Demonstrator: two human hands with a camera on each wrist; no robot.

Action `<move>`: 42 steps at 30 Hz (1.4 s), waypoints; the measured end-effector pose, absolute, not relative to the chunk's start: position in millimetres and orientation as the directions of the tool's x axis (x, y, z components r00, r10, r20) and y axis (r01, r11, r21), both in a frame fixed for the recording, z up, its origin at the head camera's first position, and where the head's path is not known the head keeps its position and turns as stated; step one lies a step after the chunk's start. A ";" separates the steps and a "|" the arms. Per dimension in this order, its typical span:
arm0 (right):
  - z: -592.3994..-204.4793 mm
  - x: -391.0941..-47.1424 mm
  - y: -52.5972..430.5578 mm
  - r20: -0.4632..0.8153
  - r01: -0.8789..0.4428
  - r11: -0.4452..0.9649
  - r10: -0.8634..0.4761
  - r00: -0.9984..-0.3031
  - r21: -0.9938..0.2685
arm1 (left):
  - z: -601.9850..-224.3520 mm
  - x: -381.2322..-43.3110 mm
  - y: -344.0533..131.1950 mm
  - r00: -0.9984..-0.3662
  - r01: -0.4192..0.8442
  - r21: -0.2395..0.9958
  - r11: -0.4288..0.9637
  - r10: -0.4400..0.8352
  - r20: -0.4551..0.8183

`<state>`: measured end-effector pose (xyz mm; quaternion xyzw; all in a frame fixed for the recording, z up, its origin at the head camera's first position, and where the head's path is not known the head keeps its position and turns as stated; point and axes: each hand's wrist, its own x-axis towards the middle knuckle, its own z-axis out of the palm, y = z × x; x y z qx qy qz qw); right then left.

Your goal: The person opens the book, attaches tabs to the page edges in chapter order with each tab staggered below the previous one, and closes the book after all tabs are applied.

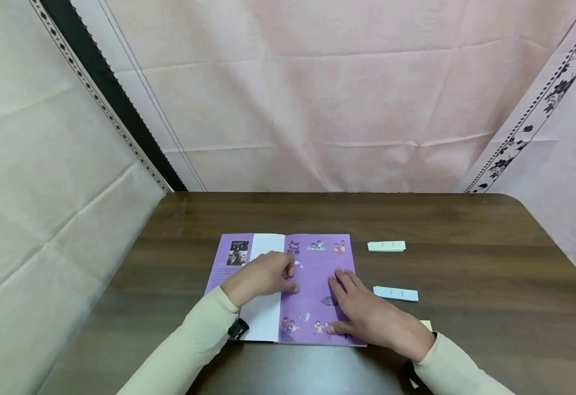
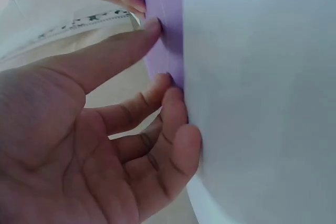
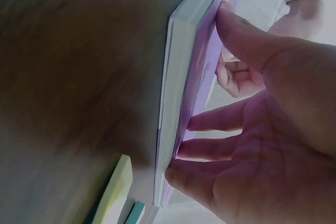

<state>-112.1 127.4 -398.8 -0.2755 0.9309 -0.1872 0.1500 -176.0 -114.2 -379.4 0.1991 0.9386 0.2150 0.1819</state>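
Note:
An open book (image 1: pixel 312 280) with purple pages and small cartoon figures lies on the table, a white strip (image 1: pixel 260 321) running along the left side of its fold. My left hand (image 1: pixel 264 272) is at the fold, its thumb and bent fingertips touching the paper. In the left wrist view, the left hand's fingers (image 2: pixel 181 153) meet the white page, with nothing pinched between them and the thumb. My right hand (image 1: pixel 372 312) rests on the right page, fingers spread. The right wrist view shows its fingertips (image 3: pixel 184 174) along the page near the book's thick edge.
Right of the book, a pale green paper strip stack (image 1: pixel 386 246) lies farthest back and a light blue one (image 1: pixel 395 293) nearer. A yellow one (image 1: pixel 426 325) is partly hidden by the right wrist. The wooden table (image 1: pixel 169 329) ends at hanging cloth (image 1: pixel 317 109).

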 end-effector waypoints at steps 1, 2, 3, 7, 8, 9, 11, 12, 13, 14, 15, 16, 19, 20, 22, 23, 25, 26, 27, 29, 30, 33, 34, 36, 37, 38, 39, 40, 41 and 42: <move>-398.7 -112.9 126.9 -0.176 -0.461 0.778 -0.572 -0.801 -0.428 | -380.9 -177.8 -115.2 -0.855 0.278 0.480 0.832 0.441 -0.271; -398.4 -113.9 126.2 -0.173 -0.469 0.775 -0.577 -0.798 -0.423 | -382.0 -178.9 -116.8 -0.859 0.250 0.484 0.839 0.423 -0.289; -397.9 -115.2 125.1 -0.168 -0.480 0.771 -0.585 -0.793 -0.419 | -382.8 -179.5 -118.7 -0.863 0.222 0.485 0.846 0.402 -0.306; -395.6 -122.5 123.9 -0.136 -0.510 0.755 -0.605 -0.785 -0.412 | -383.5 -181.6 -122.9 -0.870 0.154 0.478 0.865 0.348 -0.349; -395.2 -124.7 125.5 -0.123 -0.508 0.758 -0.598 -0.792 -0.409 | -383.3 -182.6 -122.0 -0.868 0.158 0.474 0.866 0.351 -0.352; -394.9 -127.1 127.6 -0.108 -0.503 0.765 -0.586 -0.803 -0.402 | -383.0 -183.7 -120.5 -0.863 0.165 0.475 0.865 0.359 -0.355; -395.6 -133.4 133.4 -0.079 -0.488 0.787 -0.552 -0.830 -0.377 | -382.5 -185.8 -116.3 -0.852 0.185 0.471 0.862 0.380 -0.360; -396.5 -137.8 136.1 -0.071 -0.475 0.800 -0.533 -0.843 -0.367 | -382.3 -186.7 -114.2 -0.847 0.194 0.463 0.865 0.386 -0.365; -397.3 -143.3 138.0 -0.062 -0.466 0.811 -0.517 -0.854 -0.354 | -381.6 -187.4 -112.3 -0.845 0.201 0.452 0.869 0.387 -0.369; -398.2 -149.7 139.2 -0.057 -0.456 0.821 -0.503 -0.862 -0.345 | -381.0 -187.8 -110.9 -0.844 0.206 0.437 0.876 0.385 -0.374; -399.0 -157.1 139.5 -0.064 -0.444 0.828 -0.492 -0.868 -0.341 | -380.3 -188.0 -109.9 -0.843 0.207 0.420 0.883 0.379 -0.381; -400.1 -165.4 139.5 -0.074 -0.435 0.834 -0.485 -0.872 -0.339 | -379.9 -187.9 -109.3 -0.843 0.209 0.405 0.890 0.374 -0.386; -401.2 -191.2 137.9 -0.123 -0.404 0.842 -0.471 -0.873 -0.356 | -379.8 -187.6 -109.2 -0.837 0.211 0.380 0.901 0.367 -0.406; -400.9 -199.1 137.4 -0.140 -0.397 0.846 -0.468 -0.872 -0.357 | -379.9 -187.7 -109.2 -0.833 0.214 0.378 0.901 0.371 -0.411; -399.9 -213.2 137.2 -0.159 -0.395 0.848 -0.471 -0.868 -0.353 | -379.8 -188.0 -108.7 -0.827 0.224 0.370 0.902 0.377 -0.418; -399.1 -218.8 137.4 -0.166 -0.395 0.848 -0.473 -0.865 -0.354 | -379.9 -188.5 -108.3 -0.824 0.229 0.362 0.904 0.378 -0.422; -397.7 -227.5 138.7 -0.174 -0.399 0.851 -0.475 -0.863 -0.343 | -379.6 -189.3 -106.4 -0.821 0.238 0.346 0.907 0.378 -0.428; -397.1 -230.2 140.2 -0.176 -0.399 0.853 -0.474 -0.863 -0.337 | -379.9 -189.7 -105.0 -0.820 0.242 0.341 0.908 0.380 -0.429; -396.5 -231.9 141.9 -0.177 -0.398 0.856 -0.471 -0.864 -0.330 | -380.0 -190.1 -103.2 -0.818 0.246 0.341 0.907 0.383 -0.429; -395.0 -234.1 144.3 -0.177 -0.394 0.862 -0.462 -0.869 -0.318 | -379.6 -191.0 -100.8 -0.815 0.249 0.348 0.904 0.390 -0.429; -394.3 -234.2 145.4 -0.175 -0.392 0.865 -0.458 -0.872 -0.312 | -379.6 -191.3 -99.6 -0.813 0.250 0.354 0.901 0.394 -0.428; -393.5 -233.1 146.7 -0.162 -0.396 0.868 -0.456 -0.875 -0.301 | -379.8 -190.8 -97.9 -0.812 0.246 0.362 0.899 0.395 -0.430; -393.5 -232.8 146.1 -0.158 -0.402 0.866 -0.460 -0.874 -0.298 | -380.1 -190.5 -98.3 -0.813 0.244 0.357 0.902 0.391 -0.432; -394.1 -232.1 143.1 -0.145 -0.418 0.862 -0.470 -0.871 -0.286 | -380.3 -189.2 -100.3 -0.816 0.233 0.347 0.909 0.377 -0.439; -394.5 -231.8 140.9 -0.138 -0.426 0.861 -0.474 -0.869 -0.276 | -380.1 -188.6 -101.9 -0.817 0.229 0.342 0.911 0.371 -0.441; -394.4 -231.1 138.5 -0.128 -0.436 0.861 -0.479 -0.868 -0.262 | -379.5 -188.2 -103.5 -0.819 0.226 0.339 0.913 0.366 -0.441; -394.9 -230.7 136.2 -0.117 -0.444 0.862 -0.481 -0.869 -0.244 | -379.0 -187.9 -105.3 -0.821 0.224 0.340 0.913 0.365 -0.439; -395.8 -229.2 135.5 -0.105 -0.451 0.864 -0.482 -0.870 -0.224 | -379.5 -187.5 -105.9 -0.821 0.226 0.344 0.912 0.368 -0.437; -396.3 -227.6 134.6 -0.094 -0.458 0.866 -0.483 -0.871 -0.202 | -380.0 -187.2 -106.5 -0.822 0.225 0.350 0.909 0.370 -0.433; -396.6 -226.0 133.9 -0.082 -0.466 0.866 -0.486 -0.870 -0.180 | -380.4 -187.2 -107.1 -0.823 0.226 0.355 0.907 0.373 -0.428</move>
